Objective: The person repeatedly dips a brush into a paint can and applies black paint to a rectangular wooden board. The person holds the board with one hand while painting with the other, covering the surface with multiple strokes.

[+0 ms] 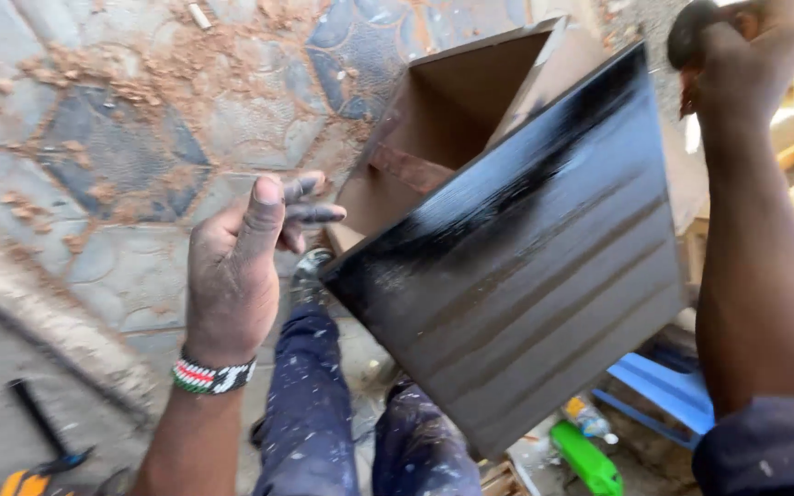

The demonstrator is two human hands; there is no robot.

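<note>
The wooden box [507, 266] is an open-topped, square-sided carcass tipped on edge above the person's knees, its near face coated in wet-looking black paint with brushed streaks, its bare brown inside turned away toward the paved floor [94, 138]. It reads as stiff board, rigid and fairly light for its bulk, but awkward; the glossy black face would likely be slippery and would mark under fingers, so the sensible places to hold it are the unpainted rims and the inner walls. Inside, the box holds nothing visible apart from a reddish wooden cleat [411, 168] fixed across one wall. The left hand [236, 266] hovers just beside the box's lower left corner, fingers loosely curled and blackened, its grip released and touching nothing that can be seen. The right hand [746, 55] is raised at the box's upper right corner, its grip clenched round a dark rounded object [691, 32], possibly a brush handle or a pad; what it is cannot be told. Sawdust lies scattered over the floor, a blue stool [663, 386] and a green bottle [585, 457] sit below the box, and a hammer [43, 432] lies at lower left.
</note>
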